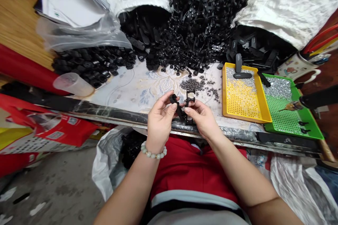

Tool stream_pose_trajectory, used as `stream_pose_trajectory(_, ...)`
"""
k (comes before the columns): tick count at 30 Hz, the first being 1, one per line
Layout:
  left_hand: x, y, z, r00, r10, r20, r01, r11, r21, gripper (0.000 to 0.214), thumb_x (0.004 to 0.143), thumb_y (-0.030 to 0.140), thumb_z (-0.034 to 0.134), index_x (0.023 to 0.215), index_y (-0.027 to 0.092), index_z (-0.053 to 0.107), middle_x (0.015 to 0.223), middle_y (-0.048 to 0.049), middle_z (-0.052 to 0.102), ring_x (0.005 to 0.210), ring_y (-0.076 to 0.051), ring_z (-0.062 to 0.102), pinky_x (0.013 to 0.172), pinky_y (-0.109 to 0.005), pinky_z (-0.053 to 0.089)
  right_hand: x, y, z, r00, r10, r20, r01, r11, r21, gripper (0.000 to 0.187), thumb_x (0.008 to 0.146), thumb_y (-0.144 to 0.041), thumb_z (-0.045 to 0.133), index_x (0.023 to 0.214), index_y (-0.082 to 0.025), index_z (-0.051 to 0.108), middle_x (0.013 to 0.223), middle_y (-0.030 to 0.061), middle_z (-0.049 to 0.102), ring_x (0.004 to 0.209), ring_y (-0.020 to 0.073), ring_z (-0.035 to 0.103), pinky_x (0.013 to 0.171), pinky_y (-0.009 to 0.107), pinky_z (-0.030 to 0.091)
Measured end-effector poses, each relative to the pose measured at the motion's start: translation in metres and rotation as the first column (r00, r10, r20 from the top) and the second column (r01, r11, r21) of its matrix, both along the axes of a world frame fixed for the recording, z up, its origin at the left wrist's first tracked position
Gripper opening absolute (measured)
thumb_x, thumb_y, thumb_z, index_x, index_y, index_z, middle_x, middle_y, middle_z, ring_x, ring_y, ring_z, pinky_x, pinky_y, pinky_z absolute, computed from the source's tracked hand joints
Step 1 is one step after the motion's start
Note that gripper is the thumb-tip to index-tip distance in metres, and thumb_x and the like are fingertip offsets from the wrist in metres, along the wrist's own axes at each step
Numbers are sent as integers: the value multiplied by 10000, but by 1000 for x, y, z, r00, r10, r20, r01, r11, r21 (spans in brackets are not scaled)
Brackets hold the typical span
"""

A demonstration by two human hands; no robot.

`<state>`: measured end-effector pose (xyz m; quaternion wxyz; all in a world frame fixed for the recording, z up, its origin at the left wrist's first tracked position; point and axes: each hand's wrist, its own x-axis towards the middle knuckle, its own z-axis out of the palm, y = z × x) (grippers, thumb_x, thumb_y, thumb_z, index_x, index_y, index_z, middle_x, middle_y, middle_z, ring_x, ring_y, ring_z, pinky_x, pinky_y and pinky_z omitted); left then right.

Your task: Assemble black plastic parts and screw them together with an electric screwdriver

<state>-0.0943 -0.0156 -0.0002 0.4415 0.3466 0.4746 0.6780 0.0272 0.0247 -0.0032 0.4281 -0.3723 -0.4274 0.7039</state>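
From afar, I watched the left hand pinch a black bar, the right hand a black bracket, seemingly pairing them; the next move called for alignment.

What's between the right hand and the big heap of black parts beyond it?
Head view: past the black frame in the right hand, a small pile of tiny dark pieces on the patterned tabletop.

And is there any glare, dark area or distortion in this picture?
In the head view, the clear plastic bag shows glare; there too, the black piece in the left hand loses detail in darkness, and the red bag near the left edge looks stretched.
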Motion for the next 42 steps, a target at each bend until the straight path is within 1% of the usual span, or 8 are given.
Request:
stream_pose_trajectory(3, 2, -3, 3, 997, -32, -76, 31, 999, -22, 410, 788, 253, 657, 1191, 221, 592, 1112, -64, 675, 969, -165, 660, 846, -258, 539, -3, -1, -4, 999, -38, 16, 38, 999, 24, 249, 644, -319, 746, 755, -193, 563, 770, -19, 621, 720, 99, 532, 689, 233, 423)
stream_pose_trajectory(6, 3, -6, 4, 988, -73, -138, 63, 995, -79, 431, 782, 245, 660, 1203, 182, 590, 1126, -77, 674, 989, -168, 653, 870, -249, 523, -4, -2, -8, 996, -76, 46, 74, 996, 43, 249, 651, -324, 740, 752, -190, 557, 722, -40, 559, 666, 80, 479, 640, 213, 397)
stream_pose_trajectory(12, 0, -10, -4, 969, -148, -198, 119, 981, -151, 444, 798, 291, 638, 1224, 176, 584, 1116, -78, 675, 972, -176, 647, 863, -273, 519, -4, -2, -15, 993, -112, 46, 108, 990, 87, 239, 671, -318, 729, 746, -190, 541, 731, -42, 535, 670, 79, 469, 644, 211, 389)
stream_pose_trajectory(16, 2, -10, -8, 972, -161, -173, 135, 979, -156, 451, 803, 306, 633, 1234, 190, 577, 1128, -74, 671, 996, -186, 639, 885, -298, 511, -3, -2, -16, 994, -106, 41, 101, 990, 101, 244, 679, -333, 722, 736, -196, 528, 719, -41, 517, 659, 85, 450, 626, 214, 385)
stream_pose_trajectory(21, 4, -9, -9, 978, -170, -123, 151, 977, -150, 472, 802, 313, 633, 1250, 180, 562, 1150, -89, 665, 1026, -203, 634, 903, -324, 507, -2, -2, -15, 995, -94, 39, 89, 990, 113, 226, 688, -333, 712, 748, -195, 543, 740, -39, 504, 687, 86, 457, 660, 214, 391)
stream_pose_trajectory(28, 5, -9, -10, 973, -158, -171, 130, 977, -167, 485, 791, 322, 643, 1251, 188, 565, 1209, -93, 637, 1010, -200, 636, 845, -294, 525, 0, -1, -16, 996, -84, 43, 79, 991, 107, 239, 681, -344, 711, 760, -195, 542, 765, -31, 503, 712, 93, 469, 695, 225, 395)
stream_pose_trajectory(36, 8, -8, -12, 972, -175, -156, 148, 974, -172, 479, 791, 324, 641, 1244, 185, 572, 1172, -93, 656, 1022, -216, 634, 912, -347, 503, 0, -1, -16, 991, -112, 75, 103, 988, 117, 249, 680, -369, 702, 777, -201, 545, 792, -19, 522, 745, 108, 492, 736, 234, 414)
stream_pose_trajectory(42, 6, -9, -13, 976, -145, -162, 122, 982, -147, 478, 789, 327, 643, 1243, 193, 575, 1171, -88, 661, 1041, -228, 633, 948, -382, 490, 0, 1, -13, 993, -69, 101, 57, 992, 112, 258, 663, -357, 718, 744, -191, 538, 755, -29, 497, 687, 94, 452, 665, 226, 377)
